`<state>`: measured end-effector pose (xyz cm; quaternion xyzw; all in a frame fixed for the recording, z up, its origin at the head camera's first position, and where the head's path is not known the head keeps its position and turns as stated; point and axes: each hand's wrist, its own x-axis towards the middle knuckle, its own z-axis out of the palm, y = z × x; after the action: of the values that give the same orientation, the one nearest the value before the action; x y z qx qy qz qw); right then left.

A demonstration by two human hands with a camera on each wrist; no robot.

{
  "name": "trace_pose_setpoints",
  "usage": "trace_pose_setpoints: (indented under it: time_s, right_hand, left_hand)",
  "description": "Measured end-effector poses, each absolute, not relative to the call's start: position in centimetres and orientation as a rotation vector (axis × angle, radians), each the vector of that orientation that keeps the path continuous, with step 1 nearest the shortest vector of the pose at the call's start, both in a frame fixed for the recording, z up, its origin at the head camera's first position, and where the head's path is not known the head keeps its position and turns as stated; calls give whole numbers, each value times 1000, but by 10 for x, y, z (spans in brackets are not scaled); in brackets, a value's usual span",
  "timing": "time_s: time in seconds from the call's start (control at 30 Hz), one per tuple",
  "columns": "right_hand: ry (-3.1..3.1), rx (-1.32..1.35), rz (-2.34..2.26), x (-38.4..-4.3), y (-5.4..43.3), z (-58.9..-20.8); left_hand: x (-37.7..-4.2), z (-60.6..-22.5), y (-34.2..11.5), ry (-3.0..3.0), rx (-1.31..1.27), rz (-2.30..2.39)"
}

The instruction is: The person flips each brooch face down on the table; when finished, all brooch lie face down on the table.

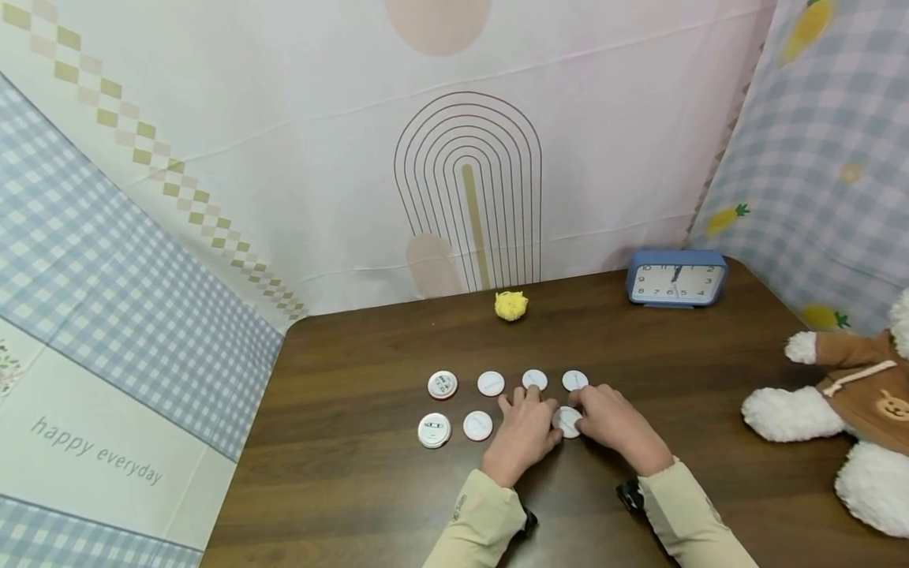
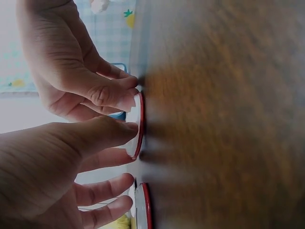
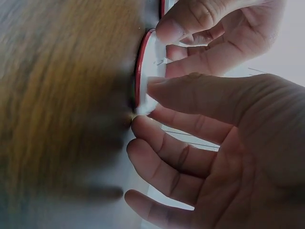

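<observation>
Between the two hands lies a white round button badge point(image 1: 566, 422) with a red rim, flat or nearly flat on the table. My left hand point(image 1: 524, 432) pinches its left edge with thumb and finger. From the other side my right hand point(image 1: 616, 420) grips the right edge, thumb on the white face point(image 3: 155, 62). Several similar badges form two rows: a badge with a pin point(image 1: 434, 431) and a plain one point(image 1: 478, 426) in the near row, and a printed badge point(image 1: 443, 385) heading the far row. Left fingers reach over a neighbouring badge point(image 2: 143, 207); anything under that palm is hidden.
The brown wooden table point(image 1: 341, 489) meets a patterned cloth backdrop. A yellow fuzzy ball point(image 1: 510, 305) and a blue alarm clock point(image 1: 677, 278) stand at the back. A plush toy in a brown top point(image 1: 862, 386) sits at the right edge.
</observation>
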<state>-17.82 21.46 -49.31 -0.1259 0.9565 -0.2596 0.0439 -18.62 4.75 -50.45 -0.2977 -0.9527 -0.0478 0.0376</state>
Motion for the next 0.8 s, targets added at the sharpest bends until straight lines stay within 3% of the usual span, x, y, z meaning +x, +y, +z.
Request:
trace_pose_setpoints:
  time_s: [0.8]
  right_hand:
    - [2980, -389, -764, -187, 212, -475]
  left_hand:
    - [-194, -491, 28, -2944, -886, -294]
